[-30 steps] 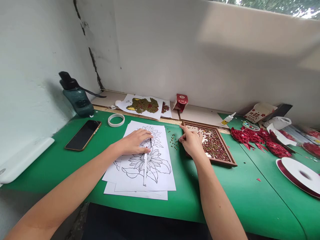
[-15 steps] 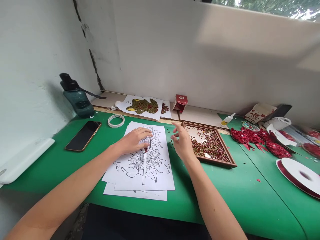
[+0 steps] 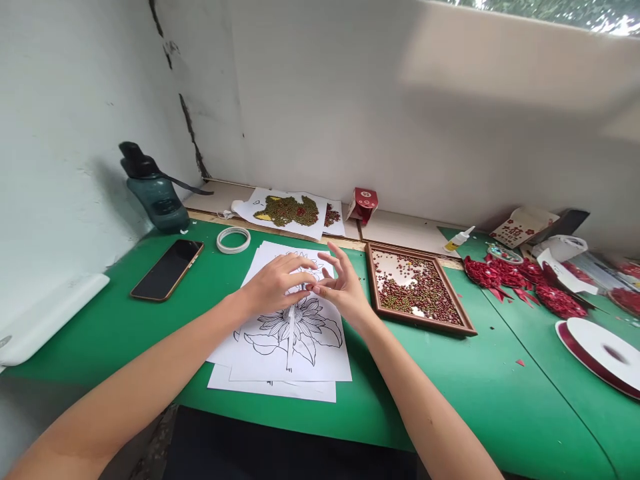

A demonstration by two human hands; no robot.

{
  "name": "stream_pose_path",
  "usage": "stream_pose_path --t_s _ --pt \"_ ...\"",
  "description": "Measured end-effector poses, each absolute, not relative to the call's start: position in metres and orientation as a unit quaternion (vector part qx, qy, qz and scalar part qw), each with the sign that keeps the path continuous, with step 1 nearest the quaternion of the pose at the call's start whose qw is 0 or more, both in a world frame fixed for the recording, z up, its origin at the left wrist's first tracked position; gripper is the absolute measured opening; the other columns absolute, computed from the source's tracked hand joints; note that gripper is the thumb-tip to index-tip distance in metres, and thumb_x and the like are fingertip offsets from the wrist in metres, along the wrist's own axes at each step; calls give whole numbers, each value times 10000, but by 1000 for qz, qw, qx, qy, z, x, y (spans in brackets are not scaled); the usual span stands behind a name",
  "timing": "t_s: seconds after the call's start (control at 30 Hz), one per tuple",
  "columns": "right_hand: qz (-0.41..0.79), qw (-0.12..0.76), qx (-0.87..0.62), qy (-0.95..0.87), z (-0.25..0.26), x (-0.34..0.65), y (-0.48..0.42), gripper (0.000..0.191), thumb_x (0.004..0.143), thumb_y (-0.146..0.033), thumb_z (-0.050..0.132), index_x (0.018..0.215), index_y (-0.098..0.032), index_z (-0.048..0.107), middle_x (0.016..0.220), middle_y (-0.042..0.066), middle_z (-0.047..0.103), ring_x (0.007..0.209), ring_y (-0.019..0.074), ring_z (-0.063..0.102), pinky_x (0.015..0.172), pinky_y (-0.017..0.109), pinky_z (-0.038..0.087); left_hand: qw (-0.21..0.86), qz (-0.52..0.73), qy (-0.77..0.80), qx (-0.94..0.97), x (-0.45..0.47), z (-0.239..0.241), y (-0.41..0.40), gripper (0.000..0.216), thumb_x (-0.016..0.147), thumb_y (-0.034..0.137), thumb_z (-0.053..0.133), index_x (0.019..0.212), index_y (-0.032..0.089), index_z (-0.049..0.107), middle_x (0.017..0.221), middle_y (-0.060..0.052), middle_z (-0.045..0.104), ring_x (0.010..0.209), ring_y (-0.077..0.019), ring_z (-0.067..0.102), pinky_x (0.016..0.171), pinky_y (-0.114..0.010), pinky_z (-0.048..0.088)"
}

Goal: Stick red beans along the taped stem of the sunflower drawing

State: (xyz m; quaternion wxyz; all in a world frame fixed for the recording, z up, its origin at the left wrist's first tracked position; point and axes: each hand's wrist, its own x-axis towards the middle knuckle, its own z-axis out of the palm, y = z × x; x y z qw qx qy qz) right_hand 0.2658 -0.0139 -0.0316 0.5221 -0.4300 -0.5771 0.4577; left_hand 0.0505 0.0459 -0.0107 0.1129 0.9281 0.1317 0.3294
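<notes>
My green felt-covered table [image 3: 125,320] carries a small stack of white paper sheets, the top one printed with a sunflower outline [image 3: 300,340]. Left of it lie my black phone in its orange case [image 3: 167,269] and a white tape ring [image 3: 233,240], with a dark teal water bottle [image 3: 153,190] behind. On the right sit a brown wooden frame tray of beans [image 3: 417,288], red ribbon bows [image 3: 520,280] and a red ribbon spool [image 3: 603,353].

Sunflower centre [image 3: 300,308] behind both hands
</notes>
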Motion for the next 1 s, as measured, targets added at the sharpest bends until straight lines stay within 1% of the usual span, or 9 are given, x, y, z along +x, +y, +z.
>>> stream_pose_path --t_s 0.1,0.17,0.2,0.3,0.4,0.53,0.7,0.83,1.0 --pt "525 518 -409 -538 -24 264 -17 1040 746 -301 892 1560 -530 287 1608 74 396 879 184 759 1107 594 505 115 338 124 926 53 -9 42 82 976 186 631 1031 242 656 1254 -71 677 1134 -251 629 916 -425 518" --pt "549 513 -404 -522 -20 262 -19 1068 735 -295 897 1565 -541 272 1632 72 372 870 179 753 1037 572 566 116 340 122 925 54 -9 41 96 954 153 627 999 236 644 1242 -65 684 1102 -246 635 891 -413 514" --pt "553 513 -403 -518 -18 262 -20 1075 732 -284 898 1567 -542 272 1633 67 376 852 165 749 1054 571 558 117 341 122 925 54 -9 41 105 942 139 625 988 233 638 1239 -63 685 1094 -246 635 884 -410 511" --pt "549 516 -404 -519 -18 260 -21 1085 737 -251 893 1577 -537 268 1620 54 406 809 127 739 1166 591 463 121 344 122 923 53 -10 40 109 927 125 612 963 227 629 1225 -62 688 1063 -242 633 865 -403 502" --pt "546 513 -406 -524 -21 259 -20 1110 742 -242 887 1591 -538 237 1616 57 417 818 135 748 1203 613 411 128 342 126 922 53 -9 39 94 932 139 595 931 225 633 1210 -67 685 1045 -240 628 865 -405 497" --pt "551 515 -399 -522 -25 258 -18 1121 731 -222 893 1590 -534 243 1612 60 425 833 140 762 1256 601 332 139 322 135 927 52 -7 39 90 897 132 611 897 222 618 1217 -63 680 1037 -246 620 861 -409 489" --pt "551 511 -400 -525 -27 257 -19 1091 739 -225 893 1576 -532 265 1618 51 422 835 135 757 1263 601 316 147 312 142 928 52 -8 40 126 861 96 605 889 219 605 1208 -57 681 1021 -240 617 849 -401 486" --pt "557 514 -399 -517 -27 256 -19 1075 740 -219 894 1570 -520 280 1625 52 416 829 128 759 1290 578 264 144 312 147 927 52 -10 42 109 874 114 599 887 221 608 1214 -60 679 1018 -240 618 826 -396 483" --pt "549 513 -407 -519 -29 255 -18 1057 744 -228 888 1565 -515 288 1629 58 410 864 155 772 1282 571 276 140 309 149 929 51 -12 43 89 885 129 593 876 217 606 1224 -65 677 1027 -241 620 835 -401 481"
